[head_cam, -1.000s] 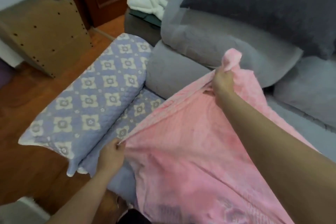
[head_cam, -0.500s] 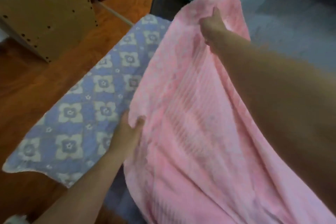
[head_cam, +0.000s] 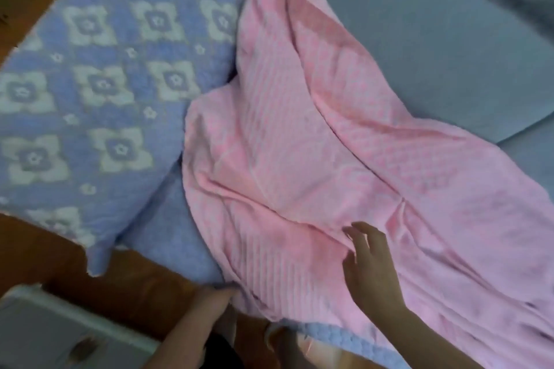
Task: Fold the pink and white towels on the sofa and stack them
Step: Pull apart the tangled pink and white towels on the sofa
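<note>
From where I sit the pink towel [head_cam: 344,144] sprawled across the sofa seat [head_cam: 419,39] looks light and floppy, so with my right hand [head_cam: 371,269] loose-fingered on it and my left hand [head_cam: 207,305] pinching the 7 o'clock edge, I'd grab corners.

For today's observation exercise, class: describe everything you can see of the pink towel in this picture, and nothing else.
The pink towel is a soft-looking cloth with a woven pattern: ribbed stripes on one part, a dotted grid on another. It lies unfolded and rumpled on the grey-blue sofa seat, with long creases running from the top of the view to the lower right. Its left edge lies against the floral quilted cover. The right hand, fingers spread, rests on its near part; the left hand touches its lower left edge, though whether it grips is unclear.
</note>
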`<move>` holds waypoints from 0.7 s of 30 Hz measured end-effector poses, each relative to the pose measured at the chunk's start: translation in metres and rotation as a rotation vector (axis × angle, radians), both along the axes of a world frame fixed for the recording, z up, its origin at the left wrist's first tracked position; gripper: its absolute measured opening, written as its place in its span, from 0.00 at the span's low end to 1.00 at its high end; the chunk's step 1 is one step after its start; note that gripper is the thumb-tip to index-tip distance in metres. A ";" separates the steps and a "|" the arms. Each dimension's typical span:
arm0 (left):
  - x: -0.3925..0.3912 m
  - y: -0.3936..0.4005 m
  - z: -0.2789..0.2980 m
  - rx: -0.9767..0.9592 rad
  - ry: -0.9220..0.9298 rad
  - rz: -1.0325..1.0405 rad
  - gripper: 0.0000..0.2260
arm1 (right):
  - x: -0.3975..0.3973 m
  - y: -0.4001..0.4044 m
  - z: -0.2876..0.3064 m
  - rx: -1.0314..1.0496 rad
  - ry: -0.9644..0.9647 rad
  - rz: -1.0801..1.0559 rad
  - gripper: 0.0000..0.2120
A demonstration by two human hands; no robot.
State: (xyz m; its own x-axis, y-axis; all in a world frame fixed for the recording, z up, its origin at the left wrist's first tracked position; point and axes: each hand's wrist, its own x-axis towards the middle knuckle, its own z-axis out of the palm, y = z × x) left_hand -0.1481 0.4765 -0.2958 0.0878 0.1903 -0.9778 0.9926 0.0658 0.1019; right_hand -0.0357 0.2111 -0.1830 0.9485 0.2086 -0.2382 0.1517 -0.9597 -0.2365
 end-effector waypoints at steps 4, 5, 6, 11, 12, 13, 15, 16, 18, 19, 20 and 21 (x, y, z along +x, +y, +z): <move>-0.025 -0.038 -0.002 -0.072 -0.053 0.123 0.20 | -0.047 -0.071 -0.010 -0.135 0.231 -0.285 0.22; -0.031 -0.052 0.001 -0.034 -0.090 0.144 0.19 | -0.056 -0.085 -0.013 -0.149 0.330 -0.376 0.19; -0.036 -0.064 0.010 0.016 -0.139 0.166 0.19 | -0.065 -0.099 -0.016 -0.144 0.450 -0.493 0.16; -0.048 -0.093 0.101 0.246 -0.441 0.519 0.16 | -0.131 -0.132 -0.009 0.236 0.739 -1.161 0.14; -0.047 -0.094 0.137 0.202 -0.508 0.652 0.16 | -0.146 -0.128 0.006 0.388 0.793 -1.362 0.11; -0.045 -0.092 0.166 0.160 -0.570 0.735 0.16 | -0.159 -0.119 0.021 0.579 0.761 -1.589 0.07; -0.040 -0.082 0.209 0.089 -0.676 0.772 0.16 | -0.176 -0.105 0.040 0.855 0.920 -1.721 0.07; -0.040 -0.078 0.235 0.067 -0.710 0.740 0.16 | -0.182 -0.101 0.051 1.018 0.945 -1.782 0.14; -0.040 -0.066 0.283 0.028 -0.759 0.646 0.16 | -0.189 -0.092 0.063 1.375 0.906 -1.872 0.25; -0.042 -0.058 0.301 0.029 -0.774 0.603 0.17 | -0.186 -0.088 0.069 1.545 0.862 -1.900 0.29; -0.042 -0.049 0.313 0.041 -0.780 0.576 0.17 | -0.182 -0.085 0.073 1.695 0.811 -1.892 0.31; -0.043 -0.038 0.319 0.060 -0.778 0.560 0.16 | -0.175 -0.082 0.080 1.807 0.757 -1.863 0.34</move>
State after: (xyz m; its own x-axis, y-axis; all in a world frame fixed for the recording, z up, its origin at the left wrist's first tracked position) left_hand -0.1913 0.4386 0.0231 0.5891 0.4498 -0.6713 0.4719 0.4830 0.7376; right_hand -0.2109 0.1294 -0.1028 0.2645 0.0586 -0.9626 -0.4513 0.8896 -0.0699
